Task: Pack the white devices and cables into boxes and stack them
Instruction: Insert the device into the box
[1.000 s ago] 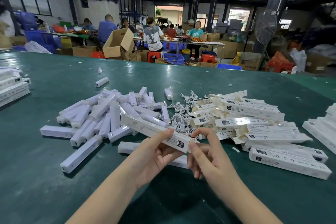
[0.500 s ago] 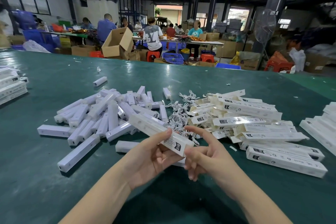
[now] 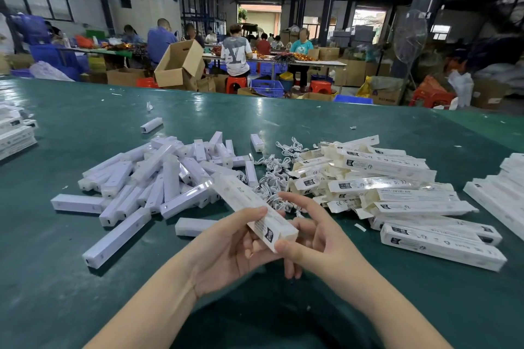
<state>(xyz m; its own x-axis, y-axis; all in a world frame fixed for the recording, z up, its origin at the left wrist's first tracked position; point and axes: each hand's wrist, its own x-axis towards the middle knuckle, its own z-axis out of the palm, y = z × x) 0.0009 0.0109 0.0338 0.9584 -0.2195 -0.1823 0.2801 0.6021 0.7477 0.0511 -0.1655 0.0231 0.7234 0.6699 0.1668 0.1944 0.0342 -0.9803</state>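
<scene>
The left hand [image 3: 226, 249] holds 1 long white box [image 3: 252, 210] in a curled grip, thumb on top and fingers beneath, above the green tabletop [image 3: 85, 306]. The right hand [image 3: 314, 238] meets the box's near end: its thumb presses the corner, and its fingers look loosely spread (I cannot tell whether they clasp it). Beyond the grip to the left lies a heap of white devices [image 3: 158, 178]; straight beyond it, a tangle of white cables [image 3: 272, 178]; to its right, a pile of printed boxes [image 3: 391, 198].
</scene>
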